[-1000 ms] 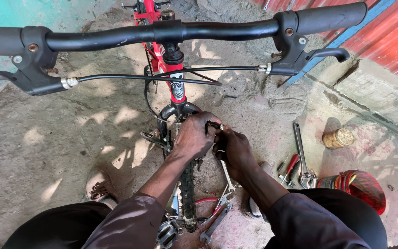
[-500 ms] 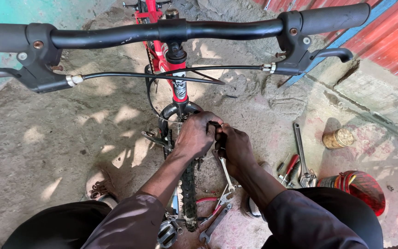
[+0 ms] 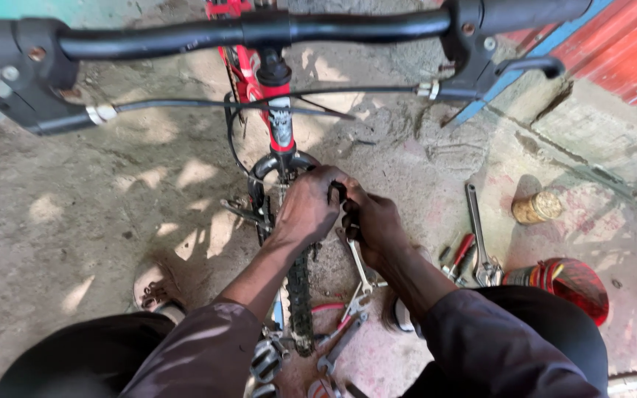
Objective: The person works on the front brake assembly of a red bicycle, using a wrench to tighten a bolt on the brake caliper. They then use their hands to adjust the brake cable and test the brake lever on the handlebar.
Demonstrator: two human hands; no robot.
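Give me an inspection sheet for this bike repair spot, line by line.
Surface: rough concrete ground, dusty, sun-dappled.
Job's things: red bicycle; knobby tyre below the brake.
Clutter: spanner, red-handled tool, more wrenches, a cork-like plug, red round container.
Grippers: left hand and right hand close together at the brake, gripping a small dark part.
Cables: brake cable under the handlebar.
Surroundings: red corrugated sheet.

Both hands (image 3: 340,214) grip, seemingly, the front brake (image 3: 337,193).
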